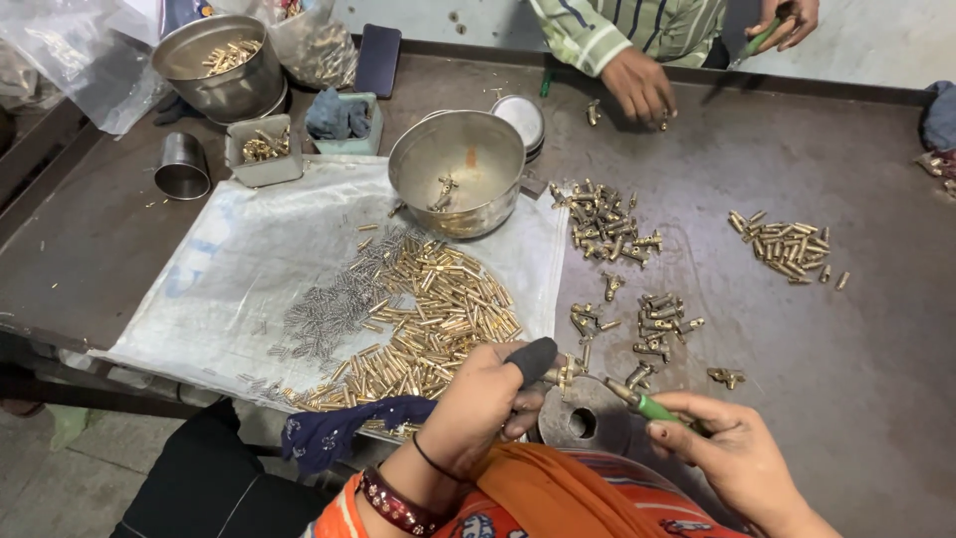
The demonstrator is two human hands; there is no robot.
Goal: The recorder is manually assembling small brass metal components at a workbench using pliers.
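Nearest the camera, the left hand (488, 399) is pinching a small brass fitting (564, 373) with its fingers clamped on it, the thumb wearing a dark rubber cap (533, 360). The fitting is sitting just above a round metal block (583, 418) with a centre hole, at the tabletop's (827, 169) near edge. At 3 o'clock from that block, the right hand (732, 453) is gripping a green-handled tool (647, 404), fingers closed around the handle, its tip pointing toward the fitting. At 10 o'clock from the left hand, a heap of brass pins (433, 319) and grey springs (334, 309) is lying on a white sheet (229, 269). Assembled fittings (652, 319) are lying scattered at 12 o'clock from the block. Farther off, a steel bowl (458, 169) is resting on the sheet's far edge. At the far side, another person's hand (637, 85) is touching the tabletop.
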